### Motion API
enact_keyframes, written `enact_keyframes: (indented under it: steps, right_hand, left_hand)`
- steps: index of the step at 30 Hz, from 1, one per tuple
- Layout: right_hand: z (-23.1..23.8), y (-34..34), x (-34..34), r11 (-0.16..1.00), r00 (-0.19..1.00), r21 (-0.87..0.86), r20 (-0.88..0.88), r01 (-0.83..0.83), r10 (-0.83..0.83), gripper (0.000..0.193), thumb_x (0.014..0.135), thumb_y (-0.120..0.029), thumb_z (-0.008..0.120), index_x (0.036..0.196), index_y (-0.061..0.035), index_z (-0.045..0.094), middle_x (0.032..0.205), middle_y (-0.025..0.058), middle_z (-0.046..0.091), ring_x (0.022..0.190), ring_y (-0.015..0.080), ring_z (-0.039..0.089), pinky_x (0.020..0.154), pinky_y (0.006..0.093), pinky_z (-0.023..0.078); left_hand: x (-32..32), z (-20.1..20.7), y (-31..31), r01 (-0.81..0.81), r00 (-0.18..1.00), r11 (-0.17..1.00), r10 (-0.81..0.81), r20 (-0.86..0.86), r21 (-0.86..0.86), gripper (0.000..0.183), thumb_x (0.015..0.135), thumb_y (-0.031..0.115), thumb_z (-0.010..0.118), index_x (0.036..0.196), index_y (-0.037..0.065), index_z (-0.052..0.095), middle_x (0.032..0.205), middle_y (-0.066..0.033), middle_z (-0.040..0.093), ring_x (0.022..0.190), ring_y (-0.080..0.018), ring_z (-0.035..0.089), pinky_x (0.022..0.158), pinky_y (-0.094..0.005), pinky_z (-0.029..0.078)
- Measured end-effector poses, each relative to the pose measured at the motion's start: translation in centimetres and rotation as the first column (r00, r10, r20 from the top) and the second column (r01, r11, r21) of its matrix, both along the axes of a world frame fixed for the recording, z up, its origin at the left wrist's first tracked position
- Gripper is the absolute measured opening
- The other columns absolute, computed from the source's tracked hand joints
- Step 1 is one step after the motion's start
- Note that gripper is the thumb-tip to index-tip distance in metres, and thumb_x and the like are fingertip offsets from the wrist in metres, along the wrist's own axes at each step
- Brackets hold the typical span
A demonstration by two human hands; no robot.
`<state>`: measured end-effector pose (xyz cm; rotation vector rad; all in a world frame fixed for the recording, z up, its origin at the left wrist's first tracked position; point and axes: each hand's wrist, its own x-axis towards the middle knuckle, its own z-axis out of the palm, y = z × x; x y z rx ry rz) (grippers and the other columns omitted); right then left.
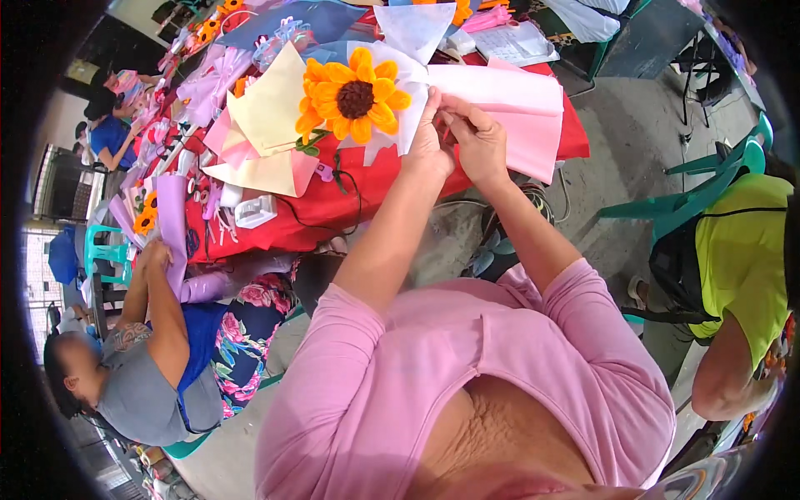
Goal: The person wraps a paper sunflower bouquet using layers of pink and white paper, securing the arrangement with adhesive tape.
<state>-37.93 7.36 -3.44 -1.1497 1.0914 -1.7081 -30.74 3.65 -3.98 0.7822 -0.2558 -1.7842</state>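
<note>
Up at the near edge of the table (pixel 333 218), which is draped in red cloth, both hands work close together on one bundle. The left hand (pixel 427 137) is closed in a pinch on the white wrapping paper (pixel 407 77) just beside the artificial sunflower (pixel 353 98), and the right hand (pixel 479 142) is clamped on the edge of the pink wrapping paper (pixel 510 104), its fingers touching those of the left. The sunflower lies face up on the white sheet, with its green stem trailing toward the table's edge. The pink sheet spreads to the right and overhangs the table's right corner.

Left of the sunflower a cream paper sheet (pixel 268 112) lies folded, touching its petals, and a small white box-like tool (pixel 254 211) sits close to the near edge. The tabletop is crowded with papers and flowers nearly to every edge.

Bare concrete floor (pixel 633 142) opens to the right of the table. A person in a grey top (pixel 142 375) sits close at the left, hand on lilac paper, and a person in a yellow-green shirt (pixel 742 258) sits at the right beside a green plastic chair (pixel 708 187).
</note>
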Motion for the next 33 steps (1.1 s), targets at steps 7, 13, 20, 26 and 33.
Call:
enact_keyframes:
  steps: [7, 13, 20, 26, 33]
  right_hand:
    - [-0.6, -0.2, -0.2, 0.997, 0.980, -0.023, -0.182, 0.079, -0.082, 0.028, 0.079, 0.001, 0.056, 0.106, -0.0074, 0.062, 0.082, 0.0049, 0.064, 0.067, 0.0077, 0.056, 0.062, 0.0227, 0.047]
    - [0.5, 0.2, -0.7, 0.997, 0.988, 0.074, -0.152, 0.009, 0.002, 0.034, 0.078, 0.002, 0.054, 0.109, -0.0106, 0.061, 0.083, 0.0056, 0.065, 0.065, 0.0083, 0.057, 0.062, 0.0230, 0.047]
    - [-0.1, -0.2, -0.4, 1.000, 0.995, 0.026, -0.099, 0.013, -0.010, 0.040, 0.078, 0.009, 0.050, 0.113, -0.0085, 0.059, 0.078, 0.0017, 0.061, 0.066, 0.0059, 0.054, 0.055, 0.0209, 0.045]
    - [-0.4, 0.0, -0.5, 0.999, 0.999, 0.041, 0.043, 0.013, -0.015, 0.047, 0.075, 0.007, 0.054, 0.118, -0.0124, 0.054, 0.082, 0.0056, 0.064, 0.068, 0.0082, 0.057, 0.062, 0.0240, 0.048]
    - [-0.6, -0.5, -0.8, 0.991, 0.979, 0.053, -0.169, 0.120, -0.110, 0.051, 0.075, 0.004, 0.057, 0.123, -0.0086, 0.045, 0.073, 0.0078, 0.065, 0.063, 0.0113, 0.059, 0.059, 0.0257, 0.048]
  left_hand:
    - [-0.5, 1.0, 0.6, -0.083, 0.994, 0.997, 0.083, 0.065, 0.001, 0.036, 0.073, 0.035, 0.071, 0.097, 0.013, 0.055, 0.092, -0.0024, 0.054, 0.091, -0.0198, 0.051, 0.082, -0.0359, 0.046]
    - [-0.1, -0.6, 0.2, 0.016, 0.997, 0.999, -0.013, 0.077, -0.040, 0.032, 0.074, 0.034, 0.069, 0.092, 0.011, 0.056, 0.087, -0.0023, 0.053, 0.086, -0.0187, 0.051, 0.080, -0.0349, 0.046]
    - [-0.8, -1.4, 0.0, -0.046, 0.999, 0.994, 0.047, 0.012, -0.100, 0.031, 0.078, 0.035, 0.066, 0.093, 0.011, 0.055, 0.080, -0.0028, 0.054, 0.079, -0.0179, 0.054, 0.077, -0.0347, 0.047]
    - [-0.8, 0.3, 0.8, -0.020, 0.996, 0.995, 0.028, 0.082, -0.095, 0.031, 0.079, 0.038, 0.063, 0.096, 0.013, 0.055, 0.076, -0.0050, 0.057, 0.071, -0.0176, 0.056, 0.066, -0.0306, 0.048]
    - [-1.1, 0.6, 0.9, -0.021, 0.977, 0.993, 0.045, 0.208, -0.118, 0.038, 0.074, 0.040, 0.067, 0.101, 0.017, 0.053, 0.080, 0.0031, 0.052, 0.073, -0.0098, 0.047, 0.057, -0.0262, 0.034]
